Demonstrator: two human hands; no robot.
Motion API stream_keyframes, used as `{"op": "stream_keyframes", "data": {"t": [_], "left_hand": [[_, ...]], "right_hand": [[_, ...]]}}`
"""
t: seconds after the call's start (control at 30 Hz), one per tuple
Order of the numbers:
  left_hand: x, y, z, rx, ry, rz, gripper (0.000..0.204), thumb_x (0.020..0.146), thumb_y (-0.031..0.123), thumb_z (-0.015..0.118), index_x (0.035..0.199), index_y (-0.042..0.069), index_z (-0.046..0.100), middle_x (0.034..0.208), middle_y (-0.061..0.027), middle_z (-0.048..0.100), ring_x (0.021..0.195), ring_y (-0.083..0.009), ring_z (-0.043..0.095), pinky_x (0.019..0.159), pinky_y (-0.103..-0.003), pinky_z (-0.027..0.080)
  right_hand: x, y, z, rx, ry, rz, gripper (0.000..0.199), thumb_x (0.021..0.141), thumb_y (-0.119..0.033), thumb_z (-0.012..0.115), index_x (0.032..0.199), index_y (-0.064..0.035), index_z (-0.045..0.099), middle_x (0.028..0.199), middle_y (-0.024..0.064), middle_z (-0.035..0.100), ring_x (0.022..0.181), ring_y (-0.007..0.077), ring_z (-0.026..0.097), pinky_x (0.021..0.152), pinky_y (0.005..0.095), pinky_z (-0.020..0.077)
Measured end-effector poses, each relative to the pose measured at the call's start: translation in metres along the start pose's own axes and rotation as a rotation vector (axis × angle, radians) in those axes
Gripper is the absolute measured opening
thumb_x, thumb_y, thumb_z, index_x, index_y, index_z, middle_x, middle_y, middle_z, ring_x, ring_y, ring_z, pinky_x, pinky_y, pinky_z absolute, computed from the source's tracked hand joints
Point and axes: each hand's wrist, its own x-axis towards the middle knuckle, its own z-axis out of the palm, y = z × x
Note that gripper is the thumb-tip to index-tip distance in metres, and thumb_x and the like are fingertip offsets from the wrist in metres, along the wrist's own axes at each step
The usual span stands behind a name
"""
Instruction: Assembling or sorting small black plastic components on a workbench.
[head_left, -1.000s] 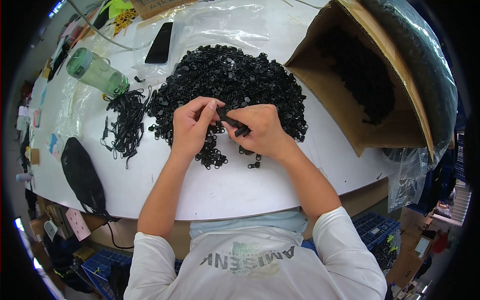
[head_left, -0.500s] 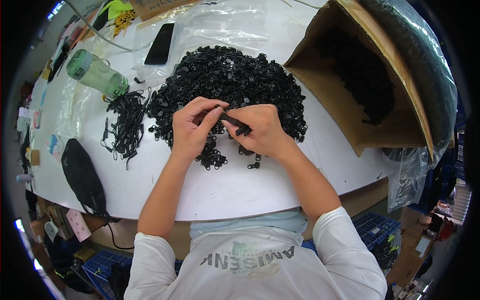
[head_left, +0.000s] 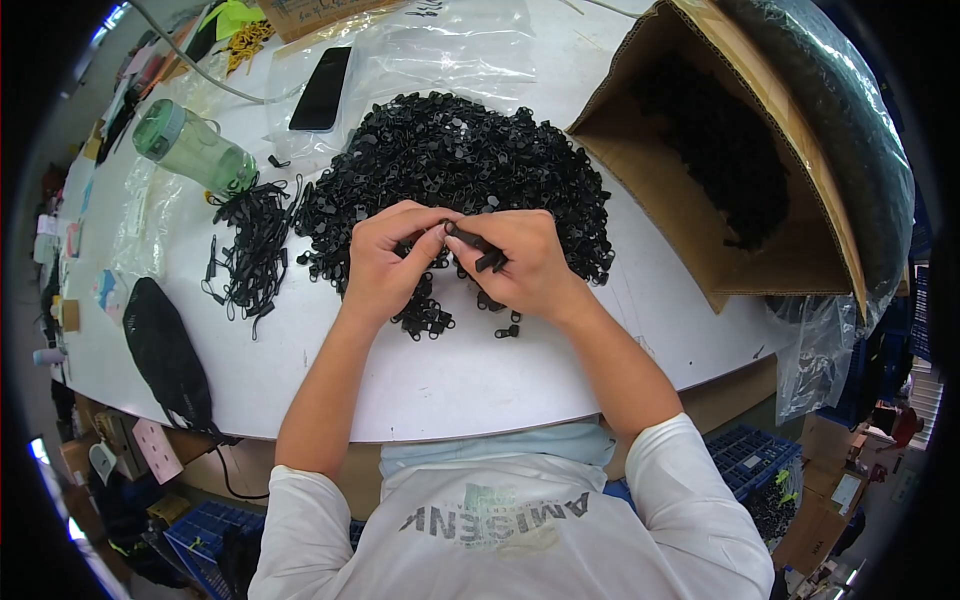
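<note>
My left hand [head_left: 383, 258] and my right hand [head_left: 524, 258] meet at the near side of a big heap of small black zipper sliders [head_left: 460, 150]. Black zipper pulls [head_left: 489, 261] stick out of my right fist, their thick ends pointing toward me. My left thumb and forefinger pinch something small and dark at the fingertips, against the right thumb; the fingers mostly hide it. Several loose sliders [head_left: 428, 318] lie just below my left hand. A bunch of black cord zipper pulls [head_left: 255, 245] is spread left of the heap.
A green bottle [head_left: 185, 145] lies behind the cord pulls. A phone [head_left: 321, 88] rests on clear plastic at the back. On the right, a cardboard box [head_left: 690, 230] on its side holds more black pieces. A black pouch-like item [head_left: 165, 345] sits at the table's left edge.
My left hand has shifted slightly right and closer to the right hand. The fingertips now press together around the small dark piece; the right hand has turned a little.
</note>
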Motion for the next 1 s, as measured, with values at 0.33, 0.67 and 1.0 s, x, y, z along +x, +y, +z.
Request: {"op": "stream_keyframes", "data": {"t": [0.33,0.67,1.0], "left_hand": [[0.0011,0.0085,-0.0027,0.389,0.004,0.208,0.021,0.074,-0.007,0.064,0.093,0.0,0.068,0.077,-0.0119,0.065,0.068,-0.0239,0.063,0.059,-0.03,0.049],[0.0013,0.0079,-0.0017,0.421,0.022,0.277,0.022,0.072,-0.01,0.065,0.093,-0.002,0.067,0.077,-0.0115,0.064,0.068,-0.024,0.062,0.059,-0.03,0.049],[0.0012,0.0066,-0.002,0.414,0.022,0.288,0.022,0.073,-0.01,0.064,0.093,-0.002,0.067,0.078,-0.0117,0.064,0.069,-0.0241,0.062,0.06,-0.03,0.049]], "right_hand": [[0.0001,-0.0002,-0.0037,-0.056,-0.089,0.001,0.012,0.075,-0.005,0.07,0.084,0.0005,0.067,0.065,0.0128,0.063,0.05,0.0252,0.059,0.048,0.031,0.0461],[-0.0002,0.0006,-0.0039,-0.081,-0.107,0.012,0.011,0.075,-0.006,0.069,0.084,-0.0002,0.067,0.067,0.013,0.063,0.052,0.0268,0.06,0.049,0.0321,0.0472],[-0.0001,0.0,-0.0047,-0.094,-0.119,0.028,0.011,0.075,-0.007,0.07,0.084,-0.0006,0.067,0.066,0.0128,0.063,0.052,0.027,0.06,0.049,0.0324,0.0471]]}}
